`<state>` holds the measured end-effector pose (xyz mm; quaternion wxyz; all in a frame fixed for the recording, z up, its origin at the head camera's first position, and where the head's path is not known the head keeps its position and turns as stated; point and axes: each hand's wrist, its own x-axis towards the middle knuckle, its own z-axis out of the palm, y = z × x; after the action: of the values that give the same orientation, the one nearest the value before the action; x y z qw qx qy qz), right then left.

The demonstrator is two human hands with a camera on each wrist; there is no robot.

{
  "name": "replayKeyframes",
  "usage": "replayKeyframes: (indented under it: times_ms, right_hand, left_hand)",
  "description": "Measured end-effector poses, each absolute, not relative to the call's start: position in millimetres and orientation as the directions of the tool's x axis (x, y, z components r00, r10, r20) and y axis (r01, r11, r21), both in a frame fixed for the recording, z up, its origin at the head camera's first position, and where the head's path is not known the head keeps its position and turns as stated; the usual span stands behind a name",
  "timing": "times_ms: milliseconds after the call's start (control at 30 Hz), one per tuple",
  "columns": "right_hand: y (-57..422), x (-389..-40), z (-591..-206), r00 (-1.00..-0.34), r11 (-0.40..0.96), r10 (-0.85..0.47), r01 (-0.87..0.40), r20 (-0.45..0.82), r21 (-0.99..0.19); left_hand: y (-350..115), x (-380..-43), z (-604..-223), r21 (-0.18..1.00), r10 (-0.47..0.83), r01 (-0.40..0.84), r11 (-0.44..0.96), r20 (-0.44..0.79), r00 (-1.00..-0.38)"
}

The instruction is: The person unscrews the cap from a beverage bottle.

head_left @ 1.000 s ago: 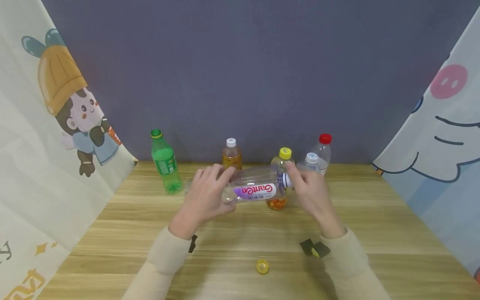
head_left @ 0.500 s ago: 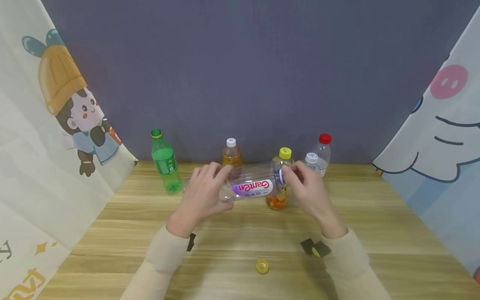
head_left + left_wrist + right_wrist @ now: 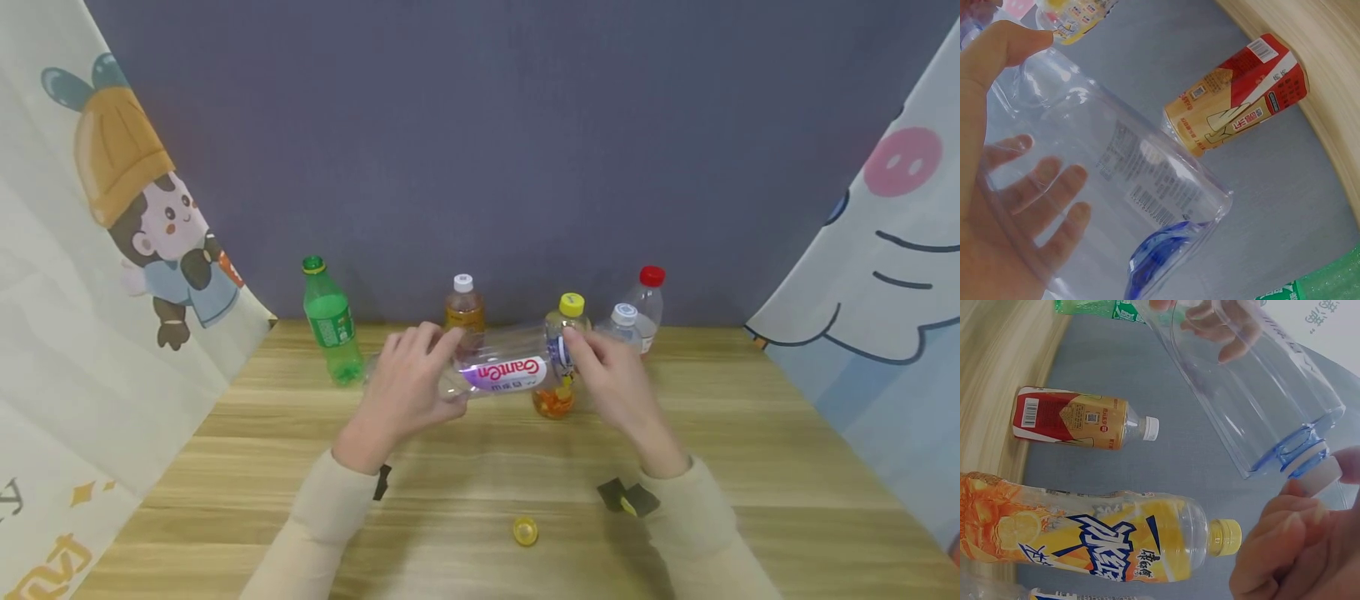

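In the head view, the left hand (image 3: 407, 385) grips the clear bottle (image 3: 504, 372), partly covering its nine-o'clock half, while the right hand (image 3: 617, 382) pinches its mostly hidden cap (image 3: 1321, 477) at three o'clock.

The clear plastic bottle (image 3: 495, 350) is held in the air above the table (image 3: 450, 500), lying almost on its side. Its base (image 3: 1160, 256), which has a blue tint, points to the left, and its neck (image 3: 1300, 442), also bluish, points to the right. On the body is a label (image 3: 510, 375) in white and purple with red letters; small print and a barcode also appear. The left hand (image 3: 408, 383) holds the body, and its fingers are visible through the wall. At the neck, the right hand (image 3: 615, 375) pinches the white cap (image 3: 1322, 476).
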<state>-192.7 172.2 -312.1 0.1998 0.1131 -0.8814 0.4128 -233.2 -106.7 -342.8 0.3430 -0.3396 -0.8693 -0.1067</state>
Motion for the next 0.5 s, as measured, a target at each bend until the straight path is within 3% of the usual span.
replayKeyframes:
  times_ms: [500]
  right_hand:
    - [171.9,-190.8,-311.7,-0.896,0.666,0.072,-0.284,0.438,-0.690]
  left_hand:
    - [-107.0,-233.9,-343.4,-0.065,0.527,0.661,0.747,0.664,-0.530]
